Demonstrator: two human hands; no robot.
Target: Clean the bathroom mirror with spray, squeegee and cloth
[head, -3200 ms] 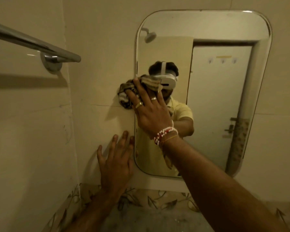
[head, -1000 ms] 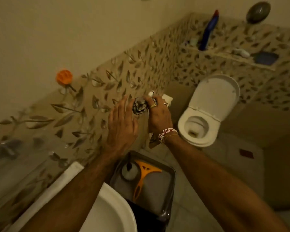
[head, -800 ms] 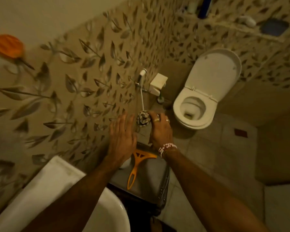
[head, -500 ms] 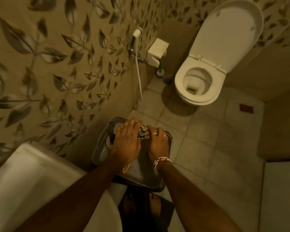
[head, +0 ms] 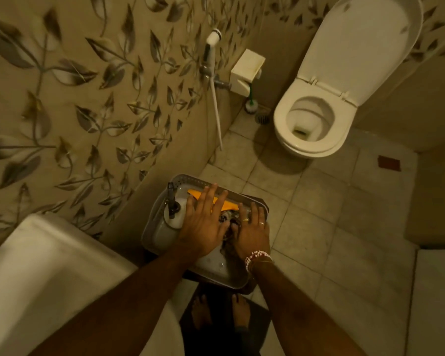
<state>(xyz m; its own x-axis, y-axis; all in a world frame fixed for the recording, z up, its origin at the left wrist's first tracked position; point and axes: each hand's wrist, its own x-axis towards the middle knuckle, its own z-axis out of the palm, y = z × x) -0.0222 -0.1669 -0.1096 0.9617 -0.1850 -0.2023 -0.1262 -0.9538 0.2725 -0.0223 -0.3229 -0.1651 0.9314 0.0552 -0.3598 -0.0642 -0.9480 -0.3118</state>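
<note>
left hand [head: 203,224] flat, fingers spread, over orange squeegee [head: 226,204] in grey tray [head: 154,227]. right hand [head: 252,232] open, pressing patterned cloth [head: 228,218] down. spray bottle [head: 174,214] beside.

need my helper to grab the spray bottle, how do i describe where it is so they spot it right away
Look below the white sink to the grey tray against the leaf-patterned wall. The spray bottle lies at its wall side, just beyond the left hand. It is white with a black nozzle, unlike the orange squeegee beside it.
</note>
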